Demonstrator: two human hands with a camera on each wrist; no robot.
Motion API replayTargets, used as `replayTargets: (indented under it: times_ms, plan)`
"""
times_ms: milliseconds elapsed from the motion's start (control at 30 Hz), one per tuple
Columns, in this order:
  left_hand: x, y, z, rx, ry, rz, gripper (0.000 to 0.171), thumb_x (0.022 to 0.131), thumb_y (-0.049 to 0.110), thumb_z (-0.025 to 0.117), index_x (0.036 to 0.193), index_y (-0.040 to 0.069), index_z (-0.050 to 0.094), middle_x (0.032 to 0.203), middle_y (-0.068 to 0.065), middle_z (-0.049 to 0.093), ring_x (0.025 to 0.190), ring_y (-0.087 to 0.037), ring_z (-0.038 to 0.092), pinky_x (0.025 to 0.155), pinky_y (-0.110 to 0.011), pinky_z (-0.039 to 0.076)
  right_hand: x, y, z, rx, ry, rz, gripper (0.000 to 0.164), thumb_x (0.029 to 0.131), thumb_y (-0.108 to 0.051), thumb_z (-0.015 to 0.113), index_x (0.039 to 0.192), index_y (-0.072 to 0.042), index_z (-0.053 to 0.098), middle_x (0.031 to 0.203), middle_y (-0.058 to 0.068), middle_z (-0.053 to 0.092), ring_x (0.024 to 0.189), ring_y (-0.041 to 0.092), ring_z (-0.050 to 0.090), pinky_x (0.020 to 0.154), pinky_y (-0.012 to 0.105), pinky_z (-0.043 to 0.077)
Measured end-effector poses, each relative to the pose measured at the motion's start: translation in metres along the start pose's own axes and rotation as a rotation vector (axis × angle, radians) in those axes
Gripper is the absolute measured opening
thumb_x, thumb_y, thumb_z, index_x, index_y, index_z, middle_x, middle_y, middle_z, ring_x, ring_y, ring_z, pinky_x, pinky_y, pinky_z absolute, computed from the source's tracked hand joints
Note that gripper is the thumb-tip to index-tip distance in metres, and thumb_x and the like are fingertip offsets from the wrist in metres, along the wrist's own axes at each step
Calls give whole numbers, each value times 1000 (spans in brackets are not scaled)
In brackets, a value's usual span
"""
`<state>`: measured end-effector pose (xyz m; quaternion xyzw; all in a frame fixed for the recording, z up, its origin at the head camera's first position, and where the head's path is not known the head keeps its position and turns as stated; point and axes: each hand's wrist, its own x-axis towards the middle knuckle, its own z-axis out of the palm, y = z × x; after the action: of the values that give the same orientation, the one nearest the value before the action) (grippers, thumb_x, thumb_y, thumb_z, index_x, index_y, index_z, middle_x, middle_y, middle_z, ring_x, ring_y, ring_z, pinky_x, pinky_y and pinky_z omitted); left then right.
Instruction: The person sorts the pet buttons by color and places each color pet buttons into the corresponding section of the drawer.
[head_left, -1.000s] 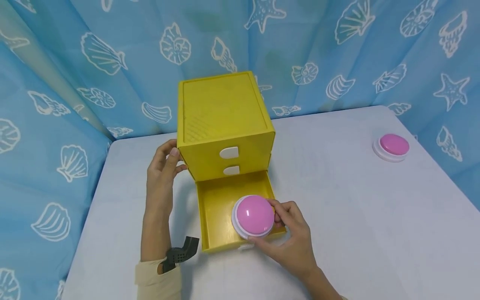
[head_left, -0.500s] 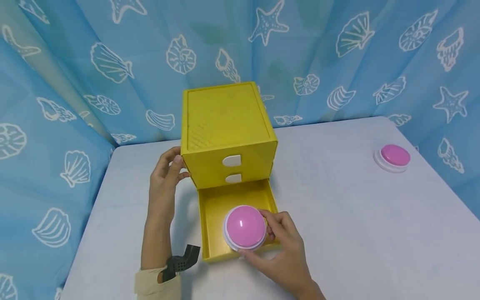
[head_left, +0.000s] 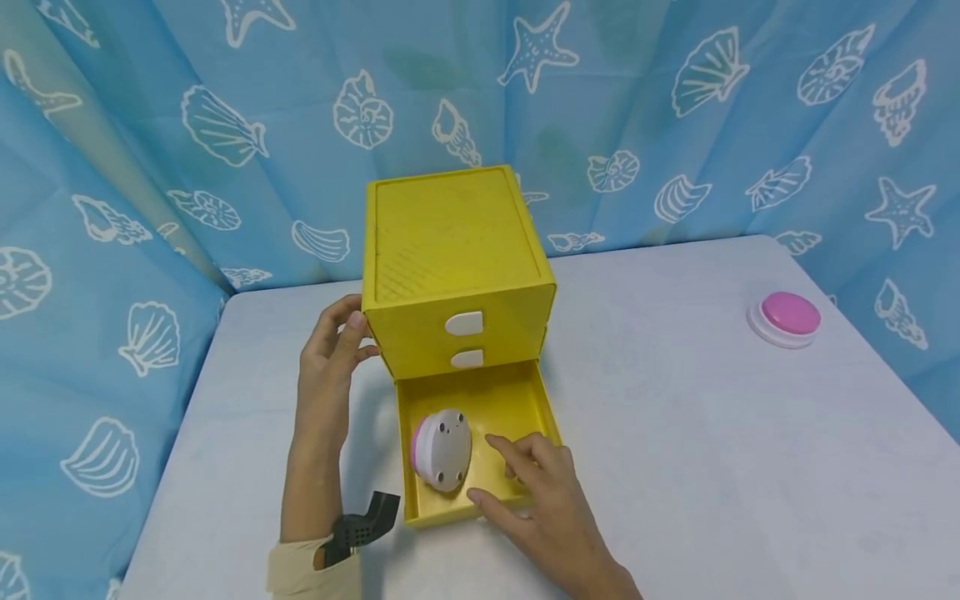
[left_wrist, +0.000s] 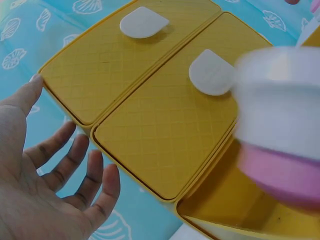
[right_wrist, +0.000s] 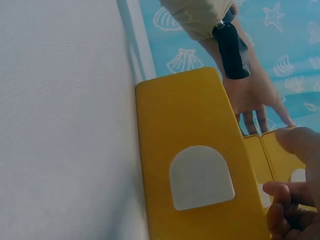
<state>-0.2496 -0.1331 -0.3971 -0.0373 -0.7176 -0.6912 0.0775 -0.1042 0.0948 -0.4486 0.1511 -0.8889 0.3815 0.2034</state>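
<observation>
A pink-domed push button [head_left: 444, 450] with a white base stands tipped on its side in the pulled-out bottom drawer [head_left: 513, 404] of a yellow drawer cabinet [head_left: 450, 237]. Its underside with small dark feet faces right; in the left wrist view the button [left_wrist: 280, 115] is blurred. Just to its right, over the drawer, my right hand [head_left: 551, 504] has thumb and forefinger spread apart and holds nothing. My left hand [head_left: 330, 354] rests against the cabinet's left side near the front edge, fingertips along the wall in the left wrist view.
Another pink push button [head_left: 787, 318] sits dome up on the white table [head_left: 675, 433] at the far right. Two upper drawers with white tabs [head_left: 465, 323] are closed. A blue shell-patterned curtain [head_left: 285, 167] hangs behind and to the sides.
The right hand has let go of the pink button, which has tipped from dome up onto its side and moved left in the drawer. The left hand stays at the cabinet.
</observation>
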Motion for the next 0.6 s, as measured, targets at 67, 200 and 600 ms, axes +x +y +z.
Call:
replayTargets:
  times_ms: [67, 200, 600]
  plan:
    - [-1, 0, -1, 4, -3, 2, 43, 98, 47, 60, 135, 24, 59, 128, 0, 60, 110, -22, 55, 95, -39, 50, -2, 1, 1, 9, 22, -54, 53, 78, -24, 87, 127, -18, 68, 92, -7, 46, 84, 6, 38, 74, 22, 30]
    - [-1, 1, -1, 12, -12, 15, 43, 99, 47, 59, 135, 24, 58, 128, -1, 60, 110, -23, 56, 94, -40, 51, -3, 3, -2, 33, 19, -56, 47, 78, -20, 87, 122, -18, 70, 93, -9, 47, 84, 6, 40, 73, 23, 34]
    - [3, -2, 0, -70, -5, 35, 47, 97, 45, 62, 136, 18, 58, 131, -7, 57, 111, -29, 53, 92, -35, 51, 53, 16, 8, -230, -371, -74, 53, 74, -45, 87, 111, -10, 74, 88, -5, 42, 83, 17, 39, 72, 33, 28]
